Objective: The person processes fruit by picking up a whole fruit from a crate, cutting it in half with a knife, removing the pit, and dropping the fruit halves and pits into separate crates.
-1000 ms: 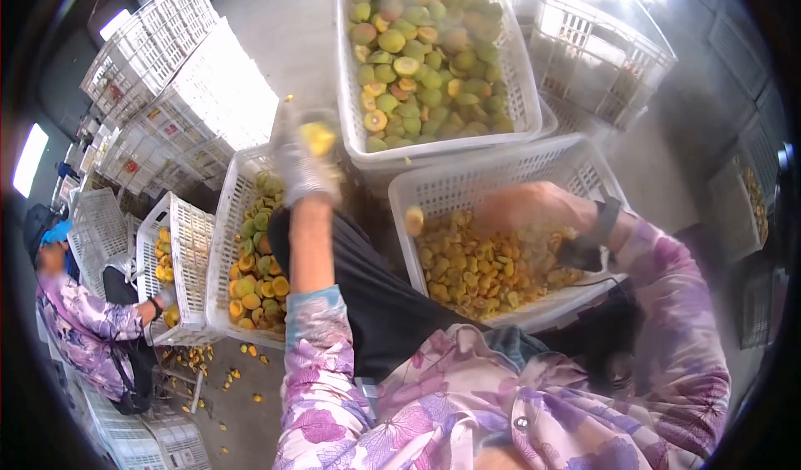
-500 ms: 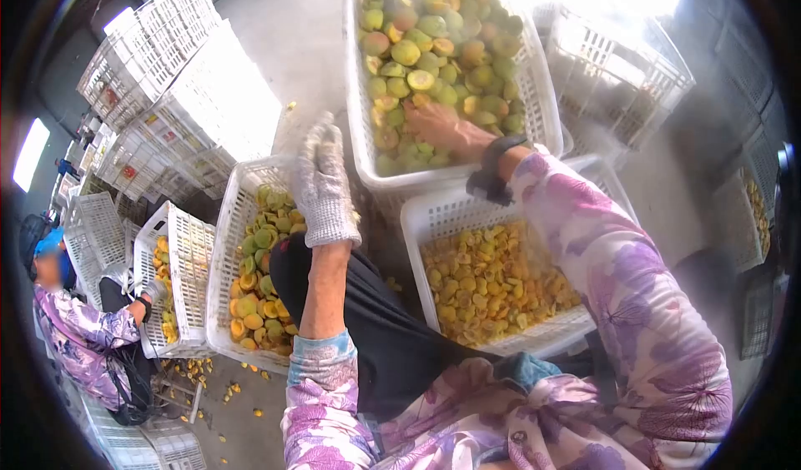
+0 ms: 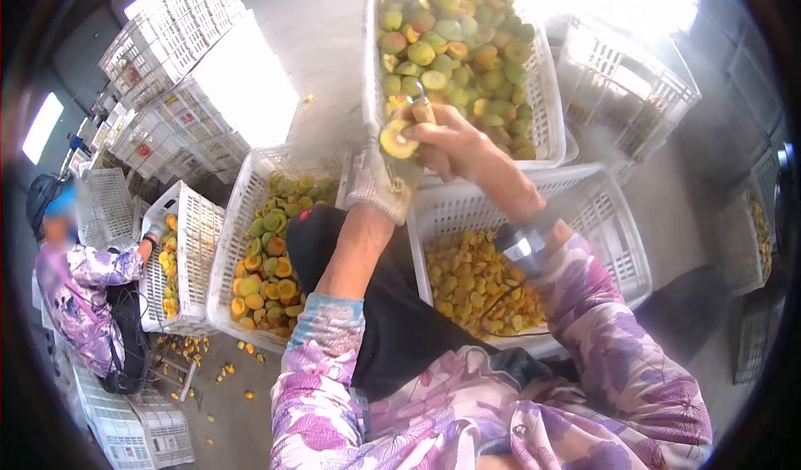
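My right hand is closed around a small tool with a wooden handle and a curved metal tip. Its fingertips also pinch a yellow-green fruit half, which looks like peach or apricot, cut face showing. My left hand, in a soiled knitted glove, is against the underside of that half; its fingers are blurred and partly hidden. Just beyond both hands stands a white crate heaped with green and blushed fruit. Below my right forearm, another crate contains yellow pieces.
Left of my knee is a crate of halved fruit. A co-worker sits farther left beside another crate. Stacked white crates rise behind, with more at right. Fruit pieces lie on the floor.
My right hand has come out of the heaped crate toward me, with the fruit half and tool now visible. My left hand has moved right to meet it.
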Demonstrator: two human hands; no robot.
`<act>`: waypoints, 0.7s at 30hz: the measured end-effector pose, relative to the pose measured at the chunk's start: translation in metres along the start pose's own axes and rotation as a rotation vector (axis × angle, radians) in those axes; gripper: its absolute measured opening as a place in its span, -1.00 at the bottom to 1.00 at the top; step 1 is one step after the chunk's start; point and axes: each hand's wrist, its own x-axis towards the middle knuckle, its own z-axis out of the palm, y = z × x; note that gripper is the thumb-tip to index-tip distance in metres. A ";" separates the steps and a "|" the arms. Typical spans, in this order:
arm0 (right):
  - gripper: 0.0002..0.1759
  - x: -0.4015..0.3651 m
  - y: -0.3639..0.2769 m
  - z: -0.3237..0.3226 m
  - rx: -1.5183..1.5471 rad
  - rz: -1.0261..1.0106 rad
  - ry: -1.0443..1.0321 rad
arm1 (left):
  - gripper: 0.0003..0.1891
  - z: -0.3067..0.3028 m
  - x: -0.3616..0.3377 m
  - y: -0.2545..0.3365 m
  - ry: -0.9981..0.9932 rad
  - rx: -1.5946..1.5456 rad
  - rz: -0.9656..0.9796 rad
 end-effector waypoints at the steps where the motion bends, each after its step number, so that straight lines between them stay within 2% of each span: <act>1: -0.67 -0.005 -0.008 0.010 -0.109 -0.064 0.039 | -0.53 -0.003 0.000 0.000 0.049 -0.068 -0.019; 2: -0.68 -0.008 -0.011 0.017 -0.217 -0.129 0.079 | -0.50 -0.007 -0.001 0.000 0.097 -0.134 -0.037; 3: -0.68 -0.008 -0.009 0.021 -0.211 -0.130 0.072 | -0.53 -0.001 -0.007 0.003 0.214 -0.366 -0.055; 4: -0.69 -0.009 -0.006 0.024 -0.347 -0.345 0.251 | -0.53 0.002 -0.005 0.003 0.217 -0.364 -0.049; 5: -0.70 -0.010 -0.003 0.026 -0.484 -0.561 0.433 | -0.54 0.005 0.001 0.004 0.302 -0.484 -0.041; 6: -0.70 -0.011 0.004 0.028 -0.487 -0.562 0.431 | -0.55 0.007 0.006 0.005 0.387 -0.606 -0.035; 7: -0.85 -0.012 0.014 0.030 -0.405 -0.553 0.536 | -0.55 0.003 0.008 0.003 0.386 -0.609 -0.034; 8: -0.90 -0.013 0.024 0.033 -0.321 -0.542 0.640 | -0.52 -0.001 0.010 0.001 0.378 -0.526 -0.032; 9: -0.79 -0.016 0.030 0.037 -0.851 -0.603 0.687 | -0.48 0.003 0.009 0.006 0.369 -0.442 -0.031; 10: -0.79 -0.018 0.034 0.040 -0.853 -0.600 0.688 | -0.48 0.008 0.005 0.009 0.369 -0.443 -0.033; 12: -0.77 -0.022 0.042 0.048 -1.143 -0.463 0.610 | -0.44 0.019 -0.006 0.015 0.400 -0.186 -0.037; 13: -0.78 -0.019 0.048 0.050 -1.206 -0.434 0.634 | -0.44 0.017 -0.005 0.014 0.399 -0.185 -0.041; 21: -0.82 -0.008 0.065 0.057 -1.155 -0.418 0.726 | -0.45 0.017 -0.007 0.011 0.402 0.061 0.041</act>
